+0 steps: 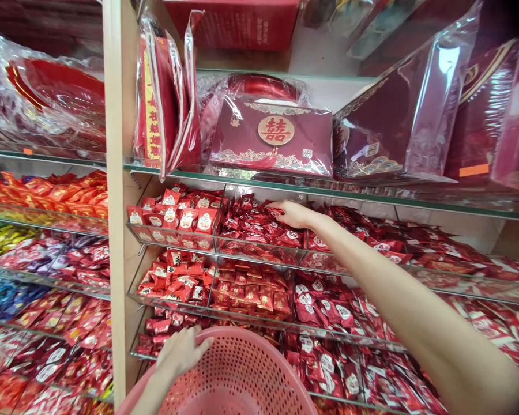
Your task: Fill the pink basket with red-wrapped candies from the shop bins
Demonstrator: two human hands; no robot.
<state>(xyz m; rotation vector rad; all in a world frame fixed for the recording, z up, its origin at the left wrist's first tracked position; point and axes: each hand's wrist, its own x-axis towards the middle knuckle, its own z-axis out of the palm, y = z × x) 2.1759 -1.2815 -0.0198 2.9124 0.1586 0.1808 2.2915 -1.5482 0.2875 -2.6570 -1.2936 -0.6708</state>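
My left hand (178,353) is closed around the rim of a pink perforated plastic basket (242,369) at the bottom of the head view, its thumb over the edge. No contents show in the visible part of the basket. Up on the top candy shelf, my right hand (294,214) reaches into a clear compartment of small dark red wrapped packets (255,222). Its fingers are stretched out to the left over the packets, and nothing shows in them. Left of that compartment are red packets with white labels (188,216).
A glass shelf (285,185) runs just above my right hand, bearing a purple-red box (272,138) and plastic-wrapped bags. More packet compartments (251,291) slope below, behind clear front lips. A wooden upright (115,230) separates the left shelves of colourful packets.
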